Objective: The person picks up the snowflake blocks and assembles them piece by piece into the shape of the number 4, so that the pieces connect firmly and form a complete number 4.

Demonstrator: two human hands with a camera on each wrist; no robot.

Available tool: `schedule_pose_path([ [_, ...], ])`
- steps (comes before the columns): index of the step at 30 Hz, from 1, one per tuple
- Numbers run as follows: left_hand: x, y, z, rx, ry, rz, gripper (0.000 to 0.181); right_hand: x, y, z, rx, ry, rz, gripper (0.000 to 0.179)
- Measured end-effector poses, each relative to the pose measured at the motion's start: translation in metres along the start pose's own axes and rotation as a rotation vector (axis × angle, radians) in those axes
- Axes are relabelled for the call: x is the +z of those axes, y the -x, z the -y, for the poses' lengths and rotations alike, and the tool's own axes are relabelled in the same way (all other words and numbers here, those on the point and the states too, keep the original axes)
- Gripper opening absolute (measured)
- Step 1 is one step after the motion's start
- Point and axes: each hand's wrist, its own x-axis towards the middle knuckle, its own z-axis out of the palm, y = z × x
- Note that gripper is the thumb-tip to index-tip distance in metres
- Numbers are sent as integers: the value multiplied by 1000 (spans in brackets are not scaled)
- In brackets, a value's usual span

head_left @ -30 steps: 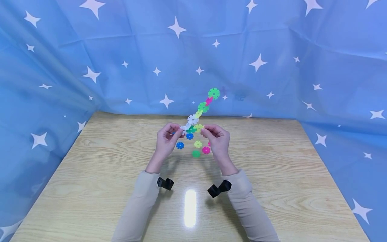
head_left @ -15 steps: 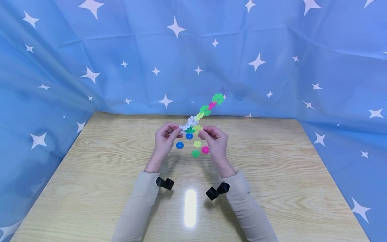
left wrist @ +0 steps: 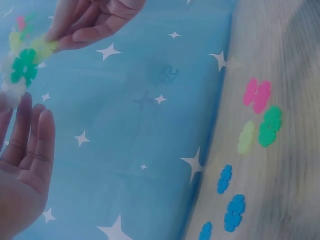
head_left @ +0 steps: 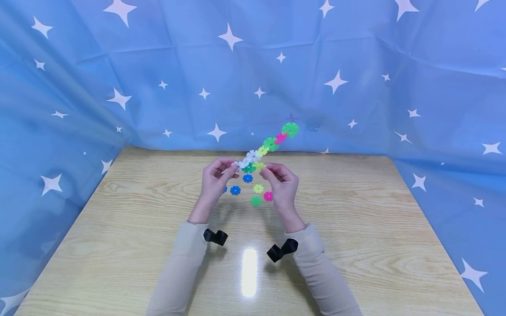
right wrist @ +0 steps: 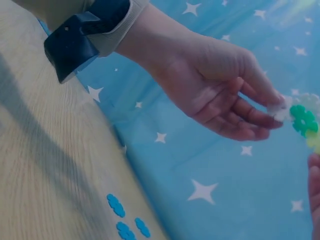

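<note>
Both hands hold a chain of slotted snowflake discs up above the table. My left hand (head_left: 213,181) pinches a white disc (right wrist: 281,111) at the near end between thumb and fingers. With thumb and forefinger, my right hand (head_left: 285,182) pinches a yellow disc (head_left: 259,166). Between the hands sits a darker green disc (left wrist: 24,67), joined beside the yellow one. From there the chain slants up to the right through a white disc (head_left: 253,156), yellow, green and pink discs, ending in a bright green disc (head_left: 290,130). Fingertips hide part of the gripped discs.
Loose discs lie on the wooden table (head_left: 118,237) under the hands: several blue discs (head_left: 235,190), a yellow disc (head_left: 258,188), a green disc (head_left: 256,201) and pink discs (left wrist: 260,96). A blue star-patterned cloth (head_left: 178,87) hangs behind the table's far edge.
The chain's far green end has swung to the right and slightly down. The right hand has shifted a little left. Another blue disc shows beside the left hand.
</note>
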Motion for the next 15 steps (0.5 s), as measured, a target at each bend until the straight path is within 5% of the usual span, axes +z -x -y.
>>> schedule_pose_path([
  [4, -1, 3, 6, -35, 14, 67, 15, 0, -1, 3, -2, 17, -8, 14],
  [8, 5, 5, 13, -90, -19, 112, 19, 1, -1, 5, 4, 8, -13, 7],
  [15, 26, 2, 18, -118, 49, 59, 20, 7, 0, 5, 27, 25, -37, 5],
])
